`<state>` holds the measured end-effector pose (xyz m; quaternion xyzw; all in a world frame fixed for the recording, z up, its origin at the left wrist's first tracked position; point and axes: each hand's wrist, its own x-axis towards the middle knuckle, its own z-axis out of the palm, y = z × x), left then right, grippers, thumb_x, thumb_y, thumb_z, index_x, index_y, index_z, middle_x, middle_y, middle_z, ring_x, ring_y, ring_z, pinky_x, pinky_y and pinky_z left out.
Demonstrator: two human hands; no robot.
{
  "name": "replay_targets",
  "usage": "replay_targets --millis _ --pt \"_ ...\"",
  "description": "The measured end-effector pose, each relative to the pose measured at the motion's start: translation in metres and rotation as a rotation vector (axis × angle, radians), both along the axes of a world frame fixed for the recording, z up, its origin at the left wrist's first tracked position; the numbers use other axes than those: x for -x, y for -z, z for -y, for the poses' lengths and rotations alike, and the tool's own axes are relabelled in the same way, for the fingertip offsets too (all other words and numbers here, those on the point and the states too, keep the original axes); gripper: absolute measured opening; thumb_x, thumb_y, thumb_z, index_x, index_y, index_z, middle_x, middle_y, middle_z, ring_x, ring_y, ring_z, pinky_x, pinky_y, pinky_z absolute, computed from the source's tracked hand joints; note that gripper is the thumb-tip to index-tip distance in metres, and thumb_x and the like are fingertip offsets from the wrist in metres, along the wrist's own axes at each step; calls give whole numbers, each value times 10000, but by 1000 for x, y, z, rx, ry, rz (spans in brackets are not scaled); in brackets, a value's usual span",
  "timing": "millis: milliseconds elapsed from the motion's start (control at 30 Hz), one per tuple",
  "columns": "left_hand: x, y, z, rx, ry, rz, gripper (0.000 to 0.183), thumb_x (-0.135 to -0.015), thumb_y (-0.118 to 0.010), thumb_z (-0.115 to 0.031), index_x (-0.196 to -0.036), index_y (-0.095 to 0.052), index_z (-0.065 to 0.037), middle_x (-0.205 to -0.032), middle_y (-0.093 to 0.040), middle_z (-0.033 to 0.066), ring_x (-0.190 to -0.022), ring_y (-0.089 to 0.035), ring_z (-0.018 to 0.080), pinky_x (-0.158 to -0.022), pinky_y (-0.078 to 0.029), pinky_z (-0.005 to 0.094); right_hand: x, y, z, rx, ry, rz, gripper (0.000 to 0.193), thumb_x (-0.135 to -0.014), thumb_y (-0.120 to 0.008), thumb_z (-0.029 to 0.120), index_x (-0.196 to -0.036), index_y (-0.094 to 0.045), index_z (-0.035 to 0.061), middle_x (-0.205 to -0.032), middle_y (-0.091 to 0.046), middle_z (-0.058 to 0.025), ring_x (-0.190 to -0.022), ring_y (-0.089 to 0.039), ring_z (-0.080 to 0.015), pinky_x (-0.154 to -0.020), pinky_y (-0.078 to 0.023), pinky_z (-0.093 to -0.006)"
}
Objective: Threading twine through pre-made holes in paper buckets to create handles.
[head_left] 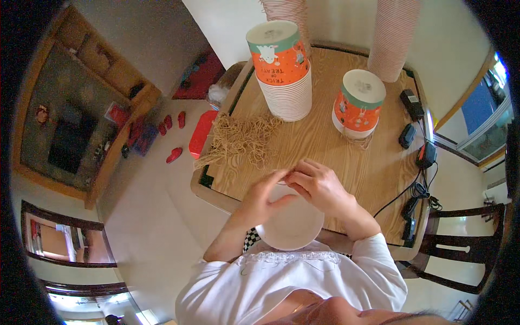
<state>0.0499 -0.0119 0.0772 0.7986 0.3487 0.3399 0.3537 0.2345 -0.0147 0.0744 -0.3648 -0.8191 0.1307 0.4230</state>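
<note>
White cup (pixel 292 225) partly hidden behind left hand (pixel 264 196) and right hand (pixel 320 188)

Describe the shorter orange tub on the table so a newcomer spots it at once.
Find the wood-topped table. Toward its far right, before the right-hand pale stack, stands an upside-down orange tub with a green band near its top. The taller orange stack to its left carries a long column of white rims; this one doesn't.

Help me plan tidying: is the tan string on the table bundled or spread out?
Spread out: the tan string lies in a loose, tangled heap on the table, strands sticking out.
</note>
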Motion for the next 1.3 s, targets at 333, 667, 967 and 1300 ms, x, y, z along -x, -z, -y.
replay_targets --millis 333,667,967,1300 --pt "-19 2 -5 294 -110 -57 264 -813 -667 -125 -1052 -611 -26 -678 -515 3 -606 -485 65 -539 -417 236 -27 -6 6 42 51 17 92 -718 -660 100 -763 -599 48 -745 -571 -77 -682 -556 -262 -603 -469 -370" --pt "-24 -1 -5 331 -140 42 87 -817 -664 -100 -811 -632 -19 -710 -539 -10 -631 -487 52 -561 -404 217 -28 -7 4 31 23 54 96 -715 -664 109 -739 -596 46 -711 -567 -72 -669 -555 -262 -589 -465 -363" --pt "-21 6 -4 193 -162 4 57 -799 -661 -61 -831 -641 -18 -697 -526 5 -597 -455 57 -523 -369 219 -26 -5 4 15 120 51 107 -711 -668 116 -743 -590 50 -720 -574 -76 -676 -556 -265 -601 -469 -367" --pt "-16 12 -4 253 -153 37 58 -818 -653 -68 -852 -627 -29 -728 -561 -8 -632 -493 63 -565 -418 214 -36 -5 3 91 64 118 109 -712 -647 136 -746 -571 65 -731 -561 -72 -715 -563 -266 -624 -476 -371"
